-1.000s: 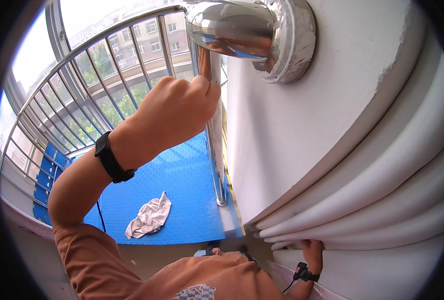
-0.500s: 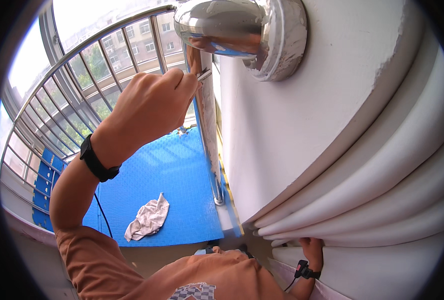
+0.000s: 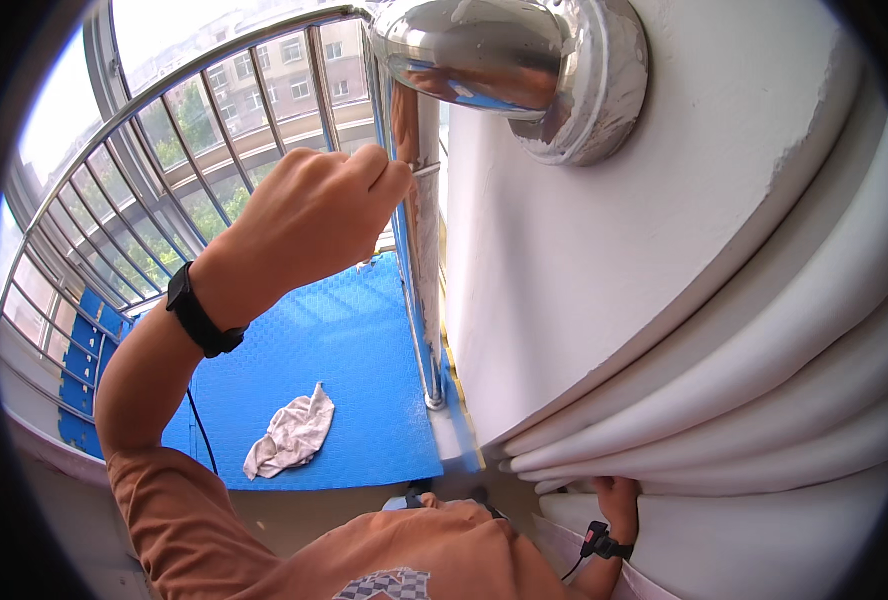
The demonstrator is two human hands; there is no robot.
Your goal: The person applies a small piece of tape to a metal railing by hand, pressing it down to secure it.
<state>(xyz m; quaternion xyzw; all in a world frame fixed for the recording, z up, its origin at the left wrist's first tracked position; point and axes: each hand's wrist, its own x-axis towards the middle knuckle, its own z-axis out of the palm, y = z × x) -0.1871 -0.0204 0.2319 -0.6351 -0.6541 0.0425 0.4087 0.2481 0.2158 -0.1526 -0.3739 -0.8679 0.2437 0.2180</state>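
Note:
My left hand [image 3: 304,220] is raised in a closed fist beside a shiny vertical metal pole [image 3: 426,300]. A thin metal tip [image 3: 426,170] pokes out from its fingers and touches the pole. A black band [image 3: 199,318] wraps that wrist. Above it a polished metal rail [image 3: 464,50] ends in a round flange [image 3: 594,100] fixed to the white wall [image 3: 584,280]. Far below, my right hand [image 3: 619,497] rests against the curved white moulding [image 3: 764,400], fingers hidden under it, a black strap [image 3: 604,545] on the wrist.
A curved window grille [image 3: 164,160] of metal bars closes off the left side. Below lies a blue mat floor [image 3: 344,380] with a crumpled white rag [image 3: 289,440] on it. A thin black cable [image 3: 199,430] hangs from my left arm.
My left fist drew slightly away from the pole, then came back toward it; the thin metal tip now shows against the pole. My right hand has stayed on the moulding.

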